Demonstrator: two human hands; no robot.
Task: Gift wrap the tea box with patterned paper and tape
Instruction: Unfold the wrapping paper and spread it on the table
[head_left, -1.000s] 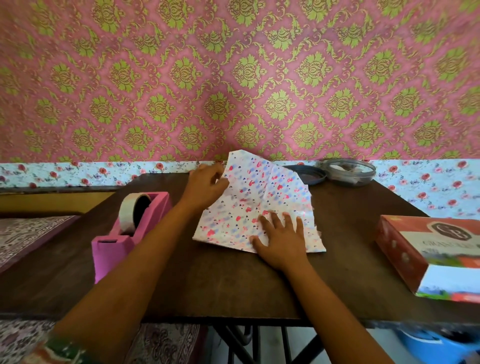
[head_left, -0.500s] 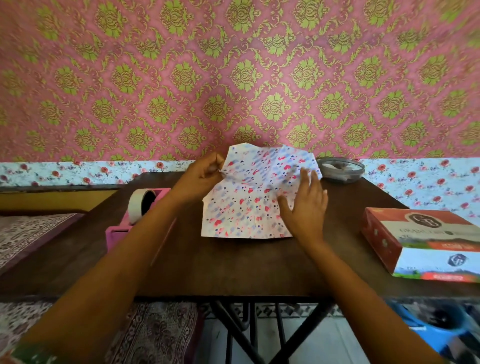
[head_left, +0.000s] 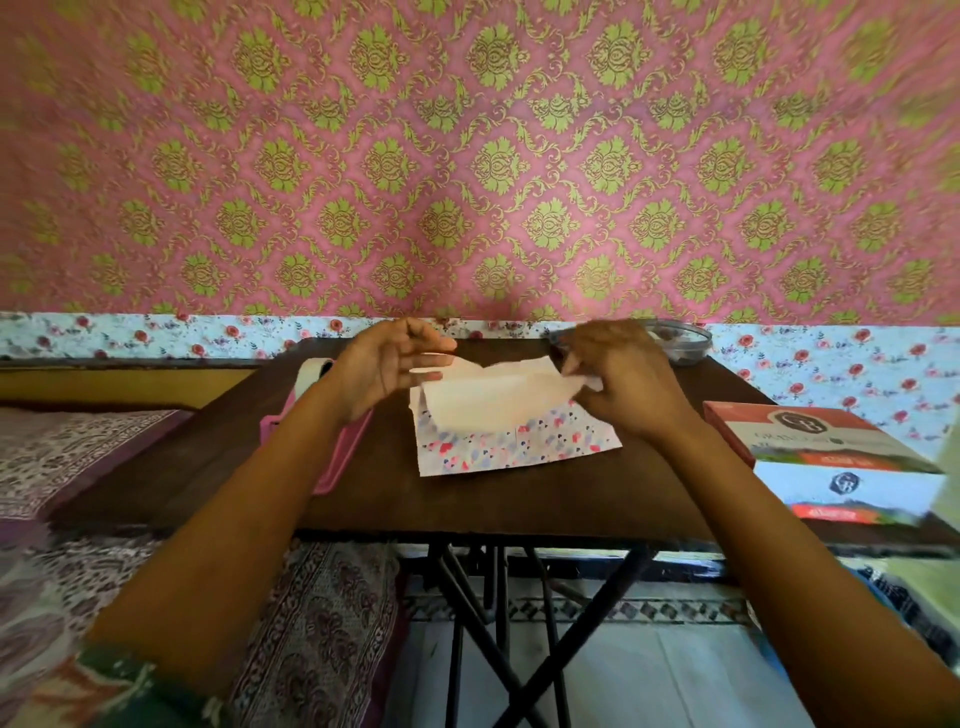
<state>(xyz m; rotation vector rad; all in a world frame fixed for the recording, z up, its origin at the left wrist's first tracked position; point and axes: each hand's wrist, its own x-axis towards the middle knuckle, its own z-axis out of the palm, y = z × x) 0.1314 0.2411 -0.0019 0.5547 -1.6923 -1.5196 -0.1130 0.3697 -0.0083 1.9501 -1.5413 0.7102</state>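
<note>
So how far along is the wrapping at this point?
Done: nothing wrapped yet; the tea box sits bare on the right of the table, apart from the patterned paper. In hand: the left hand and right hand lift the paper's far edge, white underside showing. Left: placing the box, folding, taping; the pink tape dispenser is in neither hand.

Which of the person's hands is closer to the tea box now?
Right. The right hand grips the patterned paper left of the tea box; the left hand is at the paper's other end, near the pink tape dispenser.
</note>
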